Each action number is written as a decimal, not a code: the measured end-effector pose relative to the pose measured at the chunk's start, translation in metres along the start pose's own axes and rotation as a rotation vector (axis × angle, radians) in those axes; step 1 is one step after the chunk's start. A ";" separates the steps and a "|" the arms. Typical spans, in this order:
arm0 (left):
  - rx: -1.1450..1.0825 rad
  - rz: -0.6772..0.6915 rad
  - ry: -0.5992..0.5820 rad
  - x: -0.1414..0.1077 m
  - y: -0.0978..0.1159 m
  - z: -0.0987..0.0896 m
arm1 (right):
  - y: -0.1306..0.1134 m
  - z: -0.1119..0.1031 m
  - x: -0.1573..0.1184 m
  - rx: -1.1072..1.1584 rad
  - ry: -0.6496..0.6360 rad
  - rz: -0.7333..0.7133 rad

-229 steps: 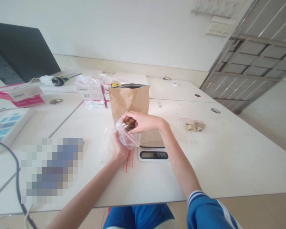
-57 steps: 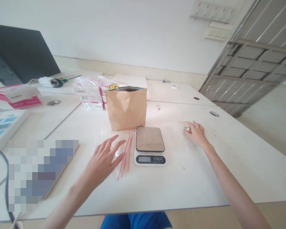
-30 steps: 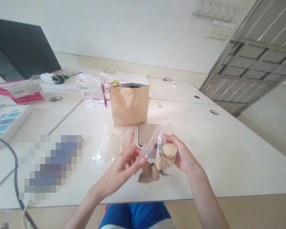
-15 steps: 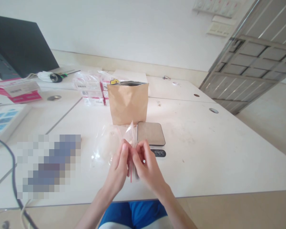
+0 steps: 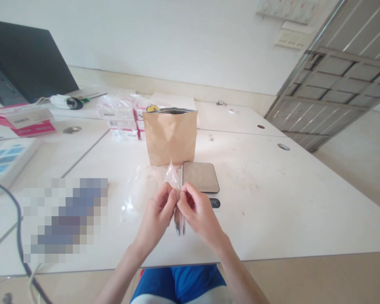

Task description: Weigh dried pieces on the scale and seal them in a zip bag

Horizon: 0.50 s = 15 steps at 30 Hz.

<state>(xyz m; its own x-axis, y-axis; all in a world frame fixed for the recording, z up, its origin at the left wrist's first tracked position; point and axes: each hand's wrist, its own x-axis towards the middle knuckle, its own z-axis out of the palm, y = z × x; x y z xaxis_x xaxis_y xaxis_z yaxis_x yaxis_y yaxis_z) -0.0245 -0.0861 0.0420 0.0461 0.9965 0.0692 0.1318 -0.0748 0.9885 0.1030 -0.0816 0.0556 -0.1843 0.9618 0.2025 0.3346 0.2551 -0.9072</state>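
Between both hands is a small clear zip bag [image 5: 172, 174] with a red seal line, its far end pointing up and its near end hanging below my fingers. Something dark shows in its lower part, too small to name. My left hand [image 5: 160, 211] pinches the bag from the left, thumb against fingers. From the right, my right hand [image 5: 198, 209] pinches it too, fingertips almost touching the left ones. Just beyond stands an upright brown paper pouch [image 5: 170, 139] with its top open. A flat digital scale [image 5: 201, 176] lies right of the bag, its button strip partly behind my right hand.
More clear plastic bags [image 5: 139, 190] lie left of my hands. Pink-and-white boxes [image 5: 123, 122] in plastic stand behind, others [image 5: 25, 120] at far left by a black monitor [image 5: 28, 63]. A dark cable [image 5: 18, 223] crosses the left side; a blurred-out object [image 5: 69, 219] lies nearby.
My hands have shifted their pinch on the zip bag; the left fingers now curl in more. The bag's tip has tilted slightly left and its lower end has swung a little to the right.
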 end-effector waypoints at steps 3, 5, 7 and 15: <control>0.041 0.070 0.209 0.004 0.004 -0.011 | 0.012 -0.016 0.006 0.049 0.336 -0.008; 0.053 0.095 0.268 0.006 0.009 -0.019 | 0.016 -0.027 0.009 0.133 0.425 -0.017; 0.013 0.120 0.266 0.009 0.013 -0.023 | 0.014 -0.033 0.010 0.237 0.323 -0.050; -0.530 -0.015 0.375 0.013 -0.007 -0.010 | -0.013 -0.038 0.017 0.445 0.143 -0.178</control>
<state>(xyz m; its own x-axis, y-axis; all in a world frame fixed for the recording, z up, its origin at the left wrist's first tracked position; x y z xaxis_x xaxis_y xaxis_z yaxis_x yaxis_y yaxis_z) -0.0348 -0.0725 0.0372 -0.3130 0.9497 0.0026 -0.3812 -0.1281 0.9156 0.1310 -0.0651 0.0852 -0.0634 0.9190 0.3891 -0.1231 0.3797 -0.9169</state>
